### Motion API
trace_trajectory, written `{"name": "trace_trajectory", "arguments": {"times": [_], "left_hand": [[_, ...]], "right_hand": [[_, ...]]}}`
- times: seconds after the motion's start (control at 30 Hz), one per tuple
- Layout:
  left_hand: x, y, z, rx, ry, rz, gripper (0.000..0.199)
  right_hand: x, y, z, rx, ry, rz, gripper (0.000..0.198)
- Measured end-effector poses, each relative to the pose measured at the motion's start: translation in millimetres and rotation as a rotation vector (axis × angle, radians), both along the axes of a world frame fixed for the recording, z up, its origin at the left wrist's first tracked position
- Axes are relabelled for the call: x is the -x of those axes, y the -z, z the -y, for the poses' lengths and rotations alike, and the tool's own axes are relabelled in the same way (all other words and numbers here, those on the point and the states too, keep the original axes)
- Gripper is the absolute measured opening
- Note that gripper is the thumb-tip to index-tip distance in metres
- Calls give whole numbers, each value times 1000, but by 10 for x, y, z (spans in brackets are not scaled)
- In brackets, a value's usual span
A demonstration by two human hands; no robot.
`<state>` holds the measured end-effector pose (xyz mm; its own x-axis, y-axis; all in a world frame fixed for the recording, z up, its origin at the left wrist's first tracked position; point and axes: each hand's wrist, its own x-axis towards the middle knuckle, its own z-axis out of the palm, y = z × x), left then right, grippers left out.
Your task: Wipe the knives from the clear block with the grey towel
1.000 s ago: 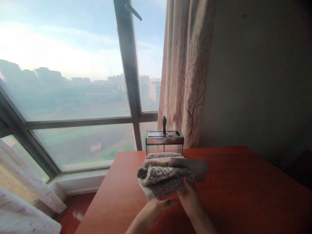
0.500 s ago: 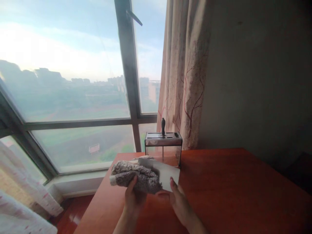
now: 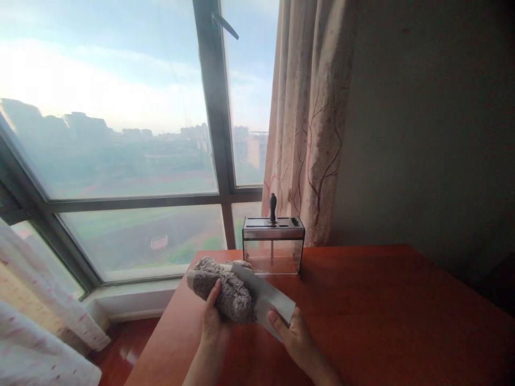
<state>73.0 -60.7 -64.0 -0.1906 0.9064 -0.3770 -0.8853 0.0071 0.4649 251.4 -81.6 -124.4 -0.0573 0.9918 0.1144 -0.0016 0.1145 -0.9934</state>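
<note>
A bunched, fluffy grey towel (image 3: 229, 295) is in my left hand (image 3: 215, 316), its thumb pressed on top of the pile. Out of the towel's right side comes a broad, flat, pale grey blade (image 3: 265, 297) that looks like a cleaver's. My right hand (image 3: 295, 338) grips the blade near its right end, with the thumb lying on the flat face and the other fingers beneath. No handle shows; the towel covers the left part. Both things are held above the table. Just behind them stands a clear-sided knife holder (image 3: 273, 234) with one black handle (image 3: 273, 209) upright in its top.
The reddish-brown wooden table (image 3: 382, 311) spreads under my hands and off to the right. A large window (image 3: 132, 241) with dark frames lies beyond its left side. A beige curtain (image 3: 309, 134) hangs behind the knife holder, and a pale curtain (image 3: 44, 327) is at lower left.
The blade has tilted, its right end now lower and turned toward me. My right hand has dropped slightly with it. The towel is bunched more tightly in my left hand.
</note>
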Motion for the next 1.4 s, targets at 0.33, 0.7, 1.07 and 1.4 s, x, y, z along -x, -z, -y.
{"name": "trace_trajectory", "arguments": {"times": [0.33, 0.7, 1.07, 1.4], "left_hand": [[233, -77, -53, -141, -183, -30, 36], [-157, 71, 3, 34, 87, -123, 38], [246, -36, -75, -76, -171, -82, 31], [426, -127, -79, -37, -131, -99, 34]], "right_hand": [[-72, -131, 30, -136, -182, 74, 37], [18, -226, 44, -473, -152, 525, 37], [-25, -215, 70, -232, -230, 274, 38], [-47, -153, -6, -413, -240, 412, 43]]}}
